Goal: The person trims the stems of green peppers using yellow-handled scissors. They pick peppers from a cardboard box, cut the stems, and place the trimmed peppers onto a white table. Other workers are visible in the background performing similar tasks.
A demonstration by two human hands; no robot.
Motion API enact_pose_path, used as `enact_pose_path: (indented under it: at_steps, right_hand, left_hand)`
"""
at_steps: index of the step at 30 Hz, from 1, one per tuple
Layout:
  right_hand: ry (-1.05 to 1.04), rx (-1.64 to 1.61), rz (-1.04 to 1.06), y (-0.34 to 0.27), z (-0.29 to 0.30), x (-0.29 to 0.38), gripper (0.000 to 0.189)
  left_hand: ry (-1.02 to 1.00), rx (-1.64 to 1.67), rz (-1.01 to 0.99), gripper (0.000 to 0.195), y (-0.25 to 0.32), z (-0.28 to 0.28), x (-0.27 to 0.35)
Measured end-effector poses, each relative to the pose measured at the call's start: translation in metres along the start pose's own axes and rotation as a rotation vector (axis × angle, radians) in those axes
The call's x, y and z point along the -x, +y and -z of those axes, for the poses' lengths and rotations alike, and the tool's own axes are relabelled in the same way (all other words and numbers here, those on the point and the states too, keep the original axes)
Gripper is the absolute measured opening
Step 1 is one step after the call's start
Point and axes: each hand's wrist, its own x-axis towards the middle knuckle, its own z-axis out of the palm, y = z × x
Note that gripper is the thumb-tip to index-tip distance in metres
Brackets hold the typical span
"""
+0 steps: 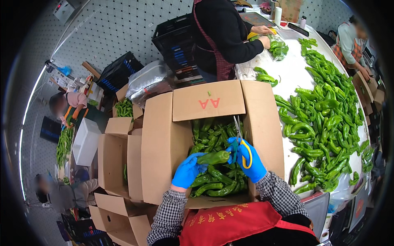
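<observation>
My left hand, in a blue glove, holds one long green pepper lying nearly level above an open cardboard box. A pair of scissors with one yellow and one green handle loop is in my right hand, also blue-gloved. Its blades are slightly apart and point away from me. The fingertips of the right hand are at the pepper's right end; whether they pinch it cannot be told. Many green peppers fill the bottom of the box beneath both hands.
A heap of green peppers covers much of the white table to the right. Other open boxes stand at the left. A co-worker's hands handle a bag of peppers ahead. Black crates are stacked behind the box.
</observation>
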Motion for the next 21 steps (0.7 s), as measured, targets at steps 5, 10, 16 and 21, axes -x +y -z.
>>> enact_pose_path:
  at_steps: [5,10,16,21]
  right_hand:
    - [0.018,-0.052,-0.030,0.001,-0.002,-0.002,0.059]
    - [0.152,-0.001,0.038,0.003,-0.002,-0.003,0.052]
    - [0.285,0.070,0.244,-0.005,0.002,0.006,0.050]
    - [0.317,0.144,0.390,-0.017,0.010,0.018,0.051]
  left_hand:
    - [-0.027,0.000,-0.004,0.042,0.000,0.006,0.000]
    - [0.063,0.044,-0.059,0.035,-0.001,0.014,-0.004]
    - [0.304,-0.082,-0.055,0.030,-0.001,0.026,-0.025]
    - [0.544,-0.089,-0.200,0.036,-0.013,0.049,-0.078]
